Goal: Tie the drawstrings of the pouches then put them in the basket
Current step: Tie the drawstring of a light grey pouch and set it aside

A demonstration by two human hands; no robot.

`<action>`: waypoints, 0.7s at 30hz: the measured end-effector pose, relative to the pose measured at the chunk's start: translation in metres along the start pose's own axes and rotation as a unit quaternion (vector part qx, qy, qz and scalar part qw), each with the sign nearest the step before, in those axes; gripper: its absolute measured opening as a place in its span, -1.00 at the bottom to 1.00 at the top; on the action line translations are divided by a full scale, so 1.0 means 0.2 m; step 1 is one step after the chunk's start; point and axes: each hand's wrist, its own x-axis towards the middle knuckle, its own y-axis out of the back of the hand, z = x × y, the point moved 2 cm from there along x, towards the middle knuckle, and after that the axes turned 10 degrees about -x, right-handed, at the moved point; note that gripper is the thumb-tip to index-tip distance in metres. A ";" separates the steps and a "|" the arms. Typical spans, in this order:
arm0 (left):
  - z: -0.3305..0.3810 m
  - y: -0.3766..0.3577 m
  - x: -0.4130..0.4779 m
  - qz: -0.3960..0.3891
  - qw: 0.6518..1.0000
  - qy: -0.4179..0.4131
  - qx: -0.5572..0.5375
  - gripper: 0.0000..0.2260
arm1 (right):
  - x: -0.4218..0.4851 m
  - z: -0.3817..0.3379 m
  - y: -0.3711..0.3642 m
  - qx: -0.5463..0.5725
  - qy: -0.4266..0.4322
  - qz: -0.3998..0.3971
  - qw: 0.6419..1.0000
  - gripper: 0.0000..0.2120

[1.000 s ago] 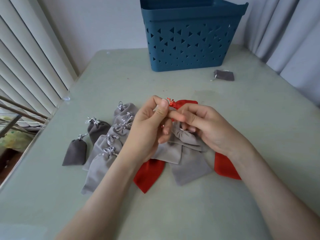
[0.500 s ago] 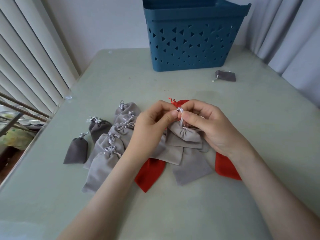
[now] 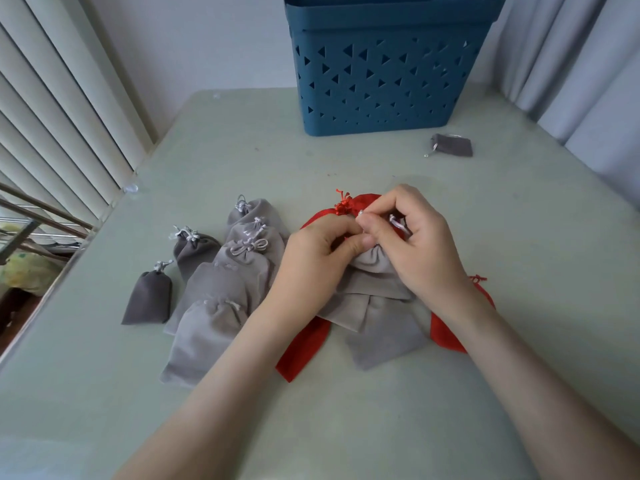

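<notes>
A light grey pouch (image 3: 375, 268) lies on top of a pile in the middle of the table. My left hand (image 3: 311, 258) and my right hand (image 3: 412, 244) meet at its gathered neck and both pinch its pale drawstring (image 3: 398, 224). Under it lie more grey pouches (image 3: 384, 337) and red pouches (image 3: 304, 351); one red neck with a knotted red cord (image 3: 343, 206) shows behind my hands. The blue basket (image 3: 388, 74) stands at the far side of the table, its inside hidden.
To the left, several grey pouches (image 3: 214, 306) with tied cords overlap in a row, with two darker ones (image 3: 149, 299) beside them. A small dark grey pouch (image 3: 452, 145) lies right of the basket. Window blinds (image 3: 59, 109) run along the left table edge, curtains (image 3: 588, 64) at the right.
My hands came down from a raised position onto the pouch's neck, drawing the drawstring tighter. My right hand now curls over the cord, and the view has tilted a little.
</notes>
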 end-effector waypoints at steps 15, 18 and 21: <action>0.03 0.00 0.00 -0.023 0.900 0.130 -0.415 -0.79 | 0.04 0.04 0.10 0.005 -0.121 -0.218 0.968 -0.80; 0.03 0.01 0.00 -0.012 0.909 0.139 -0.392 -0.79 | 0.03 0.08 0.13 0.018 -0.149 -0.227 0.962 -0.72; 0.03 0.02 0.00 -0.027 0.947 0.127 -0.295 -0.69 | 0.02 0.11 0.16 0.036 -0.159 -0.233 0.959 -0.74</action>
